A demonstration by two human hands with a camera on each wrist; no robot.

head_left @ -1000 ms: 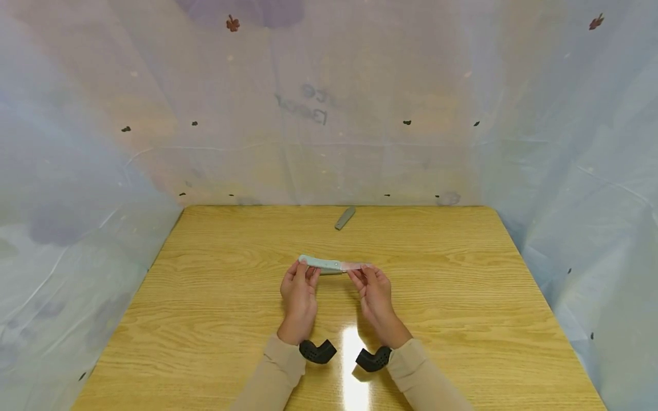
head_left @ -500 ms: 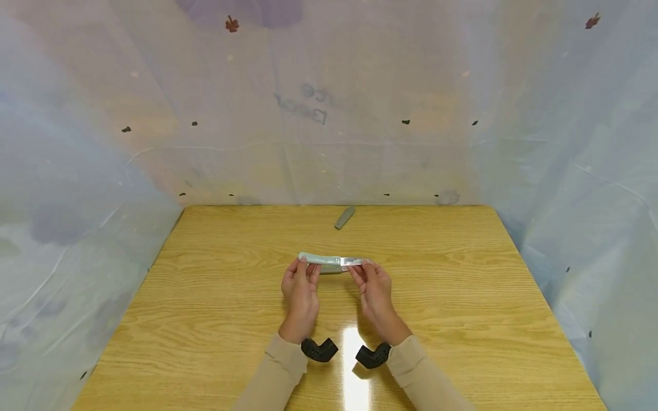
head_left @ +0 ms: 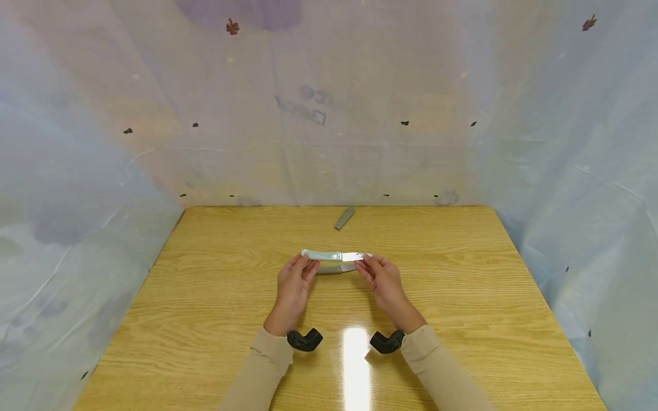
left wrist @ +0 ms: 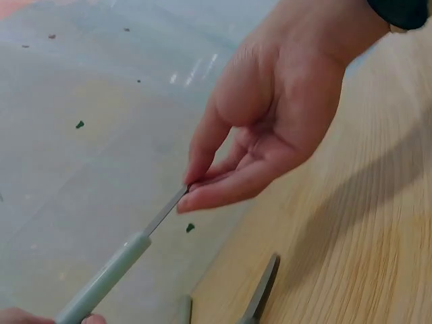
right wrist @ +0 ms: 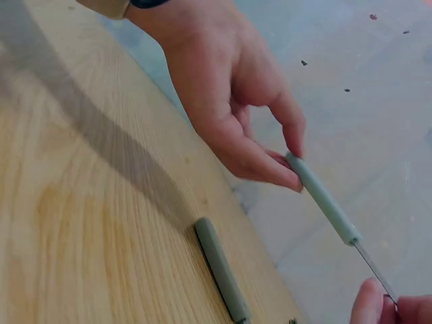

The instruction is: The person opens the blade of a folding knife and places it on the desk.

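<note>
A knife with a pale green handle (head_left: 324, 255) and a shiny blade is held level above the table. My left hand (head_left: 292, 288) pinches the handle's end between thumb and fingers. At the blade's tip, my right hand (head_left: 388, 285) pinches the metal. The right wrist view has the left hand (right wrist: 223, 101) on the handle; in the left wrist view the right hand (left wrist: 283, 115) grips the blade tip. Below lies a second knife (head_left: 329, 269) with a grey-green handle, its ends partly hidden by the hands.
A slim grey-green piece (head_left: 344, 218), kind unclear, lies near the back edge of the wooden table (head_left: 231, 240). Pale sheeting (head_left: 329, 165) hangs behind and at both sides. Each wrist carries a black curved mount (head_left: 305, 341).
Both hands have lifted the knife slightly and moved it away from the body; the second knife below shows more. My wrists have spread apart, and the blade has turned, catching light.
</note>
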